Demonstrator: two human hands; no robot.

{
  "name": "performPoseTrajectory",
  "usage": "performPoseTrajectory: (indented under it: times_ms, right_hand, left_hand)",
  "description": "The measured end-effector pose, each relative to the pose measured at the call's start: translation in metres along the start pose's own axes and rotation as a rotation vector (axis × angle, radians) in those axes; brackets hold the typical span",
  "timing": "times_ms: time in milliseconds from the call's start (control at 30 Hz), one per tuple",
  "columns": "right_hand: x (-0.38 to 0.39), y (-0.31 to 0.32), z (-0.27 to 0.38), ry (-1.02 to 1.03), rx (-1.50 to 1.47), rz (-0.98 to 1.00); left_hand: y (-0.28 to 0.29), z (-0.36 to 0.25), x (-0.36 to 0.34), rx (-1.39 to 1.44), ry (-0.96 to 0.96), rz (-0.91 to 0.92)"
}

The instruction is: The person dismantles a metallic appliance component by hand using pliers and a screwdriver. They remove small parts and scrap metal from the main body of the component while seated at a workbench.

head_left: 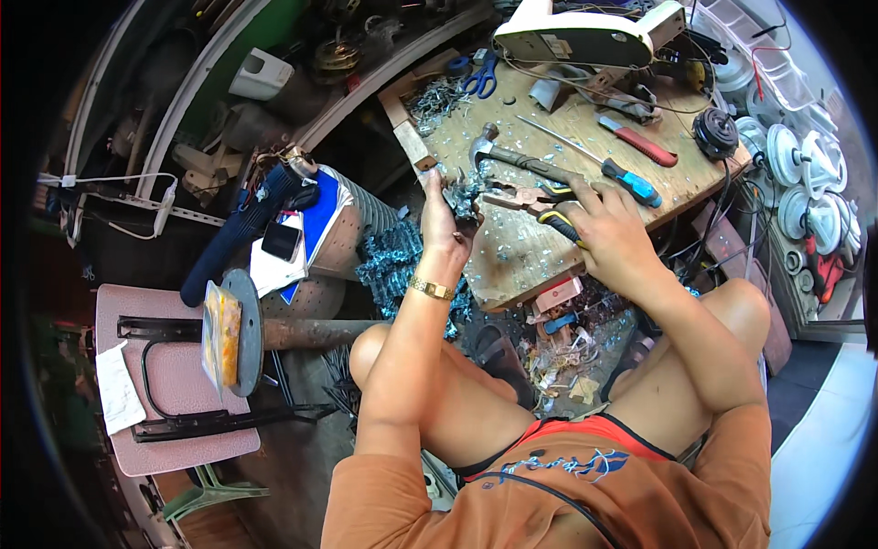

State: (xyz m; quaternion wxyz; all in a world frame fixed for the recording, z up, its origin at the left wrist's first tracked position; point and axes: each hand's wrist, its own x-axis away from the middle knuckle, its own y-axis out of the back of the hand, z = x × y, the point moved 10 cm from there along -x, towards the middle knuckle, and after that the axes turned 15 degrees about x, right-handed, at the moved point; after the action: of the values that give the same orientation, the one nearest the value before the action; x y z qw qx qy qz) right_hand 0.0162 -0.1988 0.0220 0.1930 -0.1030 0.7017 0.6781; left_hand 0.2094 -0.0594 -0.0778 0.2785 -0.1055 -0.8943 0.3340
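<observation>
My left hand [443, 224], with a gold watch on its wrist, is closed around a small dark part with bluish ragged bits [464, 196]; I cannot make out its kind. My right hand [611, 229] grips pliers [517, 198] by their yellow-and-black handles. The plier jaws point left and reach the part; whether they bite on it is unclear. Just beyond the pliers a claw hammer [526, 165] lies on the wooden workbench [503, 265]. Farther right on the bench are a blue-handled screwdriver [631, 183] and a red-handled cutter [640, 142].
Blue scissors [481, 75] and a pile of small metal pieces [439, 102] lie at the bench's far left. A dark round motor [715, 134] sits at its right edge. Shredded blue scrap [393, 261] hangs left of the bench. A pink chair [174, 366] stands farther left.
</observation>
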Motion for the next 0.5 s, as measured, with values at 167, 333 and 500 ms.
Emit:
performPoseTrajectory:
  times_ms: [167,333,500]
  right_hand:
    - [-0.001,-0.004,0.005,-0.013,0.074,-0.018]
    - [-0.002,-0.008,0.008,0.027,0.188,-0.033]
    - [-0.002,-0.022,0.002,0.019,0.042,0.147]
  left_hand:
    - [-0.004,-0.008,-0.004,-0.11,-0.137,0.098]
    - [-0.007,-0.011,-0.003,-0.328,-0.161,0.144]
    - [-0.002,-0.004,0.004,-0.485,0.086,0.112]
